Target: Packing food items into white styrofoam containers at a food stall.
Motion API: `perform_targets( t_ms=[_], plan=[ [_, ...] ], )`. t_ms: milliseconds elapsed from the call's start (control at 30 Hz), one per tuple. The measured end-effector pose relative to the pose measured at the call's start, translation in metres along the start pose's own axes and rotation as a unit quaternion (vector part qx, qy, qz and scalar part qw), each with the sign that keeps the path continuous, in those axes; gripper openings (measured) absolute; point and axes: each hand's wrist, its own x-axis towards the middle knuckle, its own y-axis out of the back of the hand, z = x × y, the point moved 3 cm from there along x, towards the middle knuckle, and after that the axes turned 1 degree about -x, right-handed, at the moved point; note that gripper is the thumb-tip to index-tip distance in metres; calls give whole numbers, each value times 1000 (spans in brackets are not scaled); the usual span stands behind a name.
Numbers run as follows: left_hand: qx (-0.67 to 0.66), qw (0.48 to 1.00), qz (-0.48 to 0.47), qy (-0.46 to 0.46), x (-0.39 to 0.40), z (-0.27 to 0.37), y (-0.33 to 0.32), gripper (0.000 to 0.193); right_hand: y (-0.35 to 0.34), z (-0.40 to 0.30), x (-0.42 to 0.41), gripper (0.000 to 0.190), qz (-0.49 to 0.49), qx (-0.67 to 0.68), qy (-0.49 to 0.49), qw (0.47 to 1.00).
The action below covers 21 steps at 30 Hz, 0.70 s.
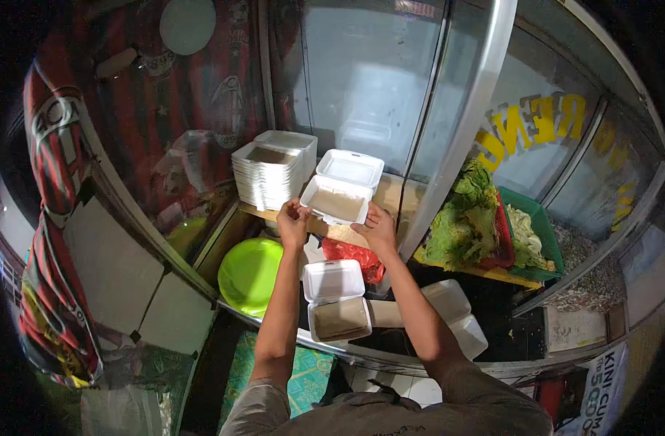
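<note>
A white foam takeaway box [350, 168], lid raised, is lined with brown paper [338, 205]. My right hand [377, 226] grips its near right corner, while the fingers of my left hand [293, 220] are pinched at its left edge. Closer to me, a second foam box [333, 280] lies open with brown paper in its base. Another open foam box [468, 321] is partly behind my right forearm. Beyond my left hand rises a stack of nested foam boxes [267, 180], brown paper showing in the top one.
A lime-green plate [249, 275] is left of my forearm. Red plastic bag [354, 253] material lies below the wooden shelf [340, 233]. At right, lettuce [458, 223] stands by a red basket [505, 234] and a green basket [545, 229]. A metal post [458, 131] and glass panes [365, 82] enclose the counter.
</note>
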Motion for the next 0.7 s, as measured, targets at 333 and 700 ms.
perform_targets(
  t_ms=[333,700],
  plan=[
    [109,994,-3,-25,2,-43,-8,34,3,29,13,71,58,-173,-25,983],
    [201,979,17,-29,-6,-19,-4,28,6,48,12,69,69,-200,15,977]
  ],
)
